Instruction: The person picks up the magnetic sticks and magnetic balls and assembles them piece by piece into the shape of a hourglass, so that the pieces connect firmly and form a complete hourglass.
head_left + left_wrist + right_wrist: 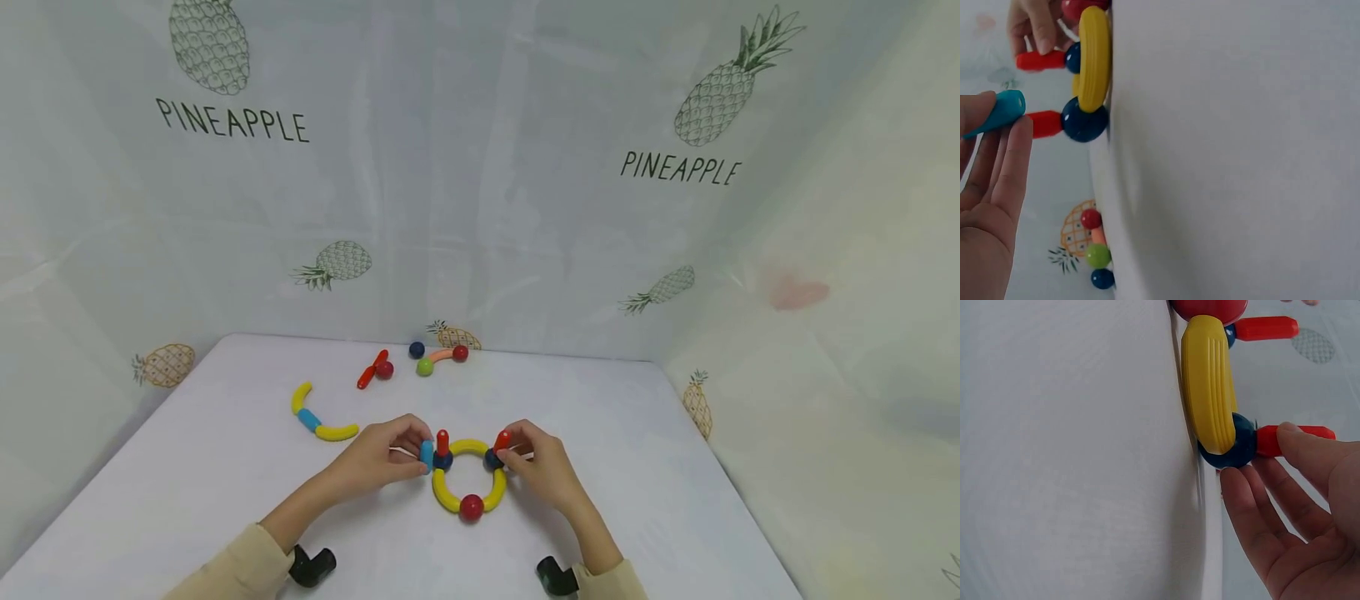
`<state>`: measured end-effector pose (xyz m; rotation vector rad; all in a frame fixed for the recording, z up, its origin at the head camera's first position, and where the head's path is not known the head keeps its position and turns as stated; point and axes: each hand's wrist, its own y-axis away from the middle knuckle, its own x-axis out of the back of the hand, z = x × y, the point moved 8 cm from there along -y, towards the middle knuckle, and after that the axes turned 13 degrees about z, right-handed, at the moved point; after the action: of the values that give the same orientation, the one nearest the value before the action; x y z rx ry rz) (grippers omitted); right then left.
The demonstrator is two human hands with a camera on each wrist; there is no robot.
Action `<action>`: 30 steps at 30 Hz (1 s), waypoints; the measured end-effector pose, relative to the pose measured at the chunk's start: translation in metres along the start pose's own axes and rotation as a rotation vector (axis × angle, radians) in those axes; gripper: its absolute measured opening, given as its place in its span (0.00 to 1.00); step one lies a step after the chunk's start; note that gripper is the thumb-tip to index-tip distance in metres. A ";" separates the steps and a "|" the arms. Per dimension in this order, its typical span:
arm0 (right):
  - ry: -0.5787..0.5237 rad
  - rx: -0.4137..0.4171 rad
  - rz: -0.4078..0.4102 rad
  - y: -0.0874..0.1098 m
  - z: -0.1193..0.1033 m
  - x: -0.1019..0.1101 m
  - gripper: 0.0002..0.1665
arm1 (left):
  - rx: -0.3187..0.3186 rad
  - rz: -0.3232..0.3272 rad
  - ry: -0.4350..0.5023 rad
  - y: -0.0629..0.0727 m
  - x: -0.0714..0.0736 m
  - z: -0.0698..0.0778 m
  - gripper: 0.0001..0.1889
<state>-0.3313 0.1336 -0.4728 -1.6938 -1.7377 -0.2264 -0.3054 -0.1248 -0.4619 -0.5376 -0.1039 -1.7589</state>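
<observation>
A ring of yellow curved rods [446, 493] lies on the table, joined by a red ball [471, 507] at its near side and two navy balls [443, 462] at its far corners. From each navy ball a red rod stands upright. My left hand [381, 454] pinches a short light-blue rod [1005, 110] between thumb and fingers, close beside the left red rod [442, 442]. With thumb and fingers, my right hand [546, 468] grips the right red rod [1267, 441]; a fingertip lies at the navy ball [1244, 445] beneath it.
Farther left lies an arc of two yellow rods [337, 432] and a blue rod [308, 419]. Toward the back are red rods with a red ball [385, 370], a navy ball [417, 350], and a peach curved rod [442, 355] between green and red balls. A pineapple-print sheet hangs behind the table [600, 400].
</observation>
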 end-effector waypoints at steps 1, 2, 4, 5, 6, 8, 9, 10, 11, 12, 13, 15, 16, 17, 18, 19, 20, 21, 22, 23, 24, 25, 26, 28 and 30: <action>-0.001 -0.002 -0.002 0.000 0.000 0.000 0.11 | 0.000 -0.012 -0.004 0.001 -0.003 0.000 0.18; 0.000 -0.002 -0.004 0.000 0.000 0.000 0.11 | 0.000 -0.022 -0.008 0.001 -0.006 0.000 0.18; 0.002 -0.004 -0.003 0.000 -0.001 0.000 0.11 | -0.006 -0.032 -0.018 0.001 -0.010 -0.001 0.17; 0.002 -0.005 -0.001 0.000 -0.001 0.000 0.11 | -0.010 -0.036 -0.023 0.001 -0.012 -0.001 0.17; 0.005 -0.002 0.002 0.000 -0.002 0.001 0.11 | -0.014 -0.040 -0.029 0.000 -0.013 -0.001 0.17; 0.010 0.002 0.007 -0.001 -0.004 0.002 0.11 | -0.018 -0.044 -0.034 0.000 -0.015 -0.001 0.18; 0.011 0.003 0.010 -0.001 -0.005 0.003 0.11 | -0.022 -0.046 -0.036 0.000 -0.015 -0.001 0.18; 0.012 0.003 0.011 -0.001 -0.006 0.003 0.11 | -0.019 -0.047 -0.040 -0.001 -0.016 -0.002 0.18; 0.011 0.003 0.011 -0.001 -0.006 0.003 0.11 | -0.016 -0.047 -0.041 -0.001 -0.016 -0.002 0.18; 0.012 0.009 0.012 -0.001 -0.007 0.003 0.11 | -0.017 -0.047 -0.045 -0.001 -0.016 -0.003 0.18; 0.011 0.005 0.011 -0.001 -0.006 0.002 0.12 | -0.015 -0.047 -0.049 -0.001 -0.016 -0.003 0.17; 0.009 0.005 0.008 0.000 -0.007 0.002 0.12 | -0.019 -0.049 -0.055 -0.001 -0.017 -0.004 0.16; 0.008 0.000 0.008 0.001 -0.006 0.001 0.12 | -0.015 -0.049 -0.059 -0.002 -0.017 -0.004 0.16; 0.007 -0.002 0.008 0.001 -0.006 0.001 0.12 | -0.015 -0.049 -0.064 -0.002 -0.018 -0.005 0.16; 0.007 -0.004 0.009 0.001 -0.006 0.001 0.12 | -0.017 -0.048 -0.072 -0.003 -0.018 -0.006 0.16; 0.006 -0.012 0.009 0.001 -0.005 0.001 0.12 | -0.020 -0.046 -0.074 -0.003 -0.018 -0.006 0.15; 0.006 -0.011 0.010 0.001 -0.005 0.001 0.12 | -0.020 -0.044 -0.079 -0.004 -0.018 -0.007 0.16; 0.006 -0.009 0.011 0.001 -0.005 0.001 0.12 | -0.025 -0.041 -0.083 -0.005 -0.017 -0.007 0.15; 0.004 -0.014 0.012 0.000 -0.005 0.001 0.12 | -0.020 -0.037 -0.091 -0.006 -0.017 -0.008 0.15; 0.003 -0.012 0.011 0.000 -0.005 0.001 0.12 | -0.021 -0.032 -0.100 -0.008 -0.017 -0.009 0.15; 0.001 -0.010 0.011 0.000 -0.005 0.001 0.12 | -0.021 -0.026 -0.109 -0.009 -0.016 -0.010 0.15; 0.001 -0.006 0.010 0.000 -0.005 0.001 0.12 | -0.020 -0.019 -0.119 -0.011 -0.016 -0.011 0.15; -0.001 -0.004 0.010 0.000 -0.006 0.001 0.12 | -0.015 -0.012 -0.129 -0.013 -0.015 -0.013 0.15; -0.004 -0.002 0.008 0.000 -0.006 0.001 0.12 | -0.011 0.004 -0.145 -0.016 -0.014 -0.014 0.16; -0.007 -0.004 0.006 0.000 -0.006 0.000 0.12 | -0.010 0.014 -0.152 -0.019 -0.013 -0.014 0.16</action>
<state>-0.3290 0.1304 -0.4682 -1.7046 -1.7380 -0.2212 -0.3257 -0.1131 -0.4760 -0.6775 -0.1972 -1.7047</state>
